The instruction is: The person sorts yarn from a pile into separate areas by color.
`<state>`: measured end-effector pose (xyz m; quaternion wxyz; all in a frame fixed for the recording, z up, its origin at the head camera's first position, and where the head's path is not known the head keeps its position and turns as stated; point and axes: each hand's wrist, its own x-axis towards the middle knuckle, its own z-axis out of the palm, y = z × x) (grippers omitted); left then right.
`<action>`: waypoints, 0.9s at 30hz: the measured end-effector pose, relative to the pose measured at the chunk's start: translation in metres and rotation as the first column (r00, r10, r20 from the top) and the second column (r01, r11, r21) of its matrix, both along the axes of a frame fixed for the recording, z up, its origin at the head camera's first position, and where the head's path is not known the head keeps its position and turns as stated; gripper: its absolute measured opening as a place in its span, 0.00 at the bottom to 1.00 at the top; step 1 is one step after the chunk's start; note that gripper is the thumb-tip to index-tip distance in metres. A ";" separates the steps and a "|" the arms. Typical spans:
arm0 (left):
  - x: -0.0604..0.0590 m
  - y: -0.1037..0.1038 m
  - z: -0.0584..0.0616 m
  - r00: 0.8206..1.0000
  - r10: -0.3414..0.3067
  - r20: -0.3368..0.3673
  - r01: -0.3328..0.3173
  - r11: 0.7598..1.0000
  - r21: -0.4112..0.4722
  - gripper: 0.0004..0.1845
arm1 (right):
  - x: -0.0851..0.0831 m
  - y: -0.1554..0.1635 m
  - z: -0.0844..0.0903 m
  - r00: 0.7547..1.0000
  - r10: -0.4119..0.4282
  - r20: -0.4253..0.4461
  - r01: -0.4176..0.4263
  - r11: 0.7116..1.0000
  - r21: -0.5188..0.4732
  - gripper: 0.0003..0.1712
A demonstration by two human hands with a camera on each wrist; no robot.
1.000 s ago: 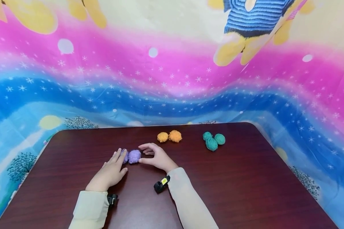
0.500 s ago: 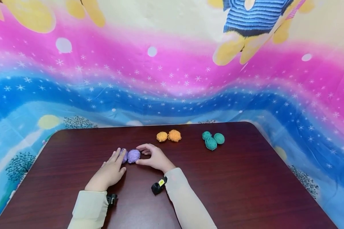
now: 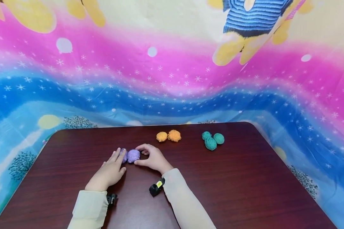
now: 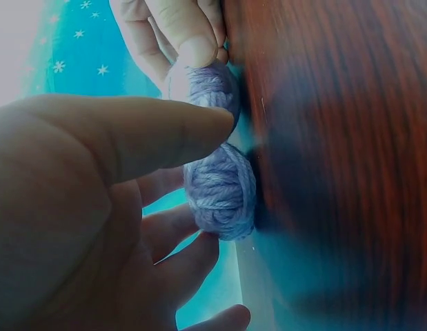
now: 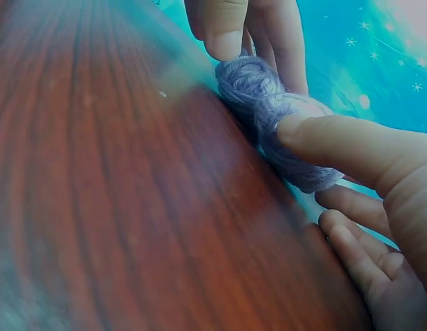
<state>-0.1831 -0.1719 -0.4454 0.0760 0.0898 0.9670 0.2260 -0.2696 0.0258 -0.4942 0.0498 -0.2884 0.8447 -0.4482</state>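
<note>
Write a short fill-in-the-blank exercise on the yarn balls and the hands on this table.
1. Both hands touch the two ____ yarn balls.
2. The green yarn balls number ____.
3. The orange yarn balls lie between the purple pair and the ____ group.
4. The left hand touches the purple ball farther to the ____; the right hand touches the other.

Missing words: purple; three; green; left

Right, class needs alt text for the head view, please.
Two hands, the left hand and right hand, touch two purple yarn balls from either side on a dark wooden table. Behind lie two orange yarn balls and three teal yarn balls.
</note>
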 end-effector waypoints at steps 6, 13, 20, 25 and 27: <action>0.000 0.000 0.000 1.000 -0.002 0.003 0.002 1.000 0.001 0.36 | 0.001 -0.001 0.000 0.999 -0.027 0.027 0.027 1.000 -0.011 0.26; 0.000 0.000 0.000 1.000 -0.003 -0.002 0.003 1.000 0.000 0.36 | 0.001 -0.001 0.000 0.999 -0.028 0.027 0.029 0.999 -0.032 0.24; 0.000 0.000 0.002 1.000 0.001 0.010 -0.001 1.000 0.000 0.36 | 0.000 -0.001 -0.002 1.000 -0.030 0.008 0.031 0.996 -0.087 0.23; 0.000 -0.001 0.002 1.000 0.000 0.008 -0.001 1.000 0.008 0.37 | 0.000 0.000 -0.004 0.999 -0.047 0.012 0.048 0.990 -0.129 0.22; 0.000 -0.002 0.002 1.000 0.000 0.007 0.000 1.000 0.011 0.37 | 0.000 0.000 -0.004 0.998 -0.053 0.023 0.056 0.988 -0.147 0.22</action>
